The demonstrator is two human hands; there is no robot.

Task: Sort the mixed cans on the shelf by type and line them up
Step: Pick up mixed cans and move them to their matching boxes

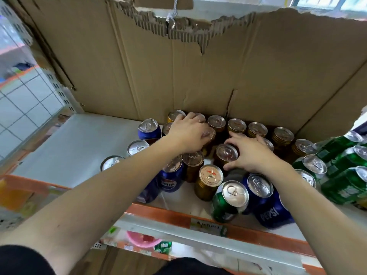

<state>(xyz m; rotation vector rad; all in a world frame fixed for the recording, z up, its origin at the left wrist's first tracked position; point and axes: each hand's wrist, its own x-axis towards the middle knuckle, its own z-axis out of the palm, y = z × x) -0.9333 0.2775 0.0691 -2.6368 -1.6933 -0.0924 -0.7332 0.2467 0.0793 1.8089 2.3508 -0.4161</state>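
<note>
The one view comes from a wide-angle camera on the person's head, standing close in front of the shelf (pixel 75 147) and facing forward and steeply down onto it. Both forearms run up from the bottom corners to the left hand (pixel 188 133) and right hand (pixel 252 153) among the cans (pixel 210 176) at mid-frame. The cardboard backing (pixel 178 76) fills the upper half, and the orange shelf lip (pixel 168 215) crosses below.

Bright daylight, glare upper right; wide-angle edge warp, slight blur.
</note>
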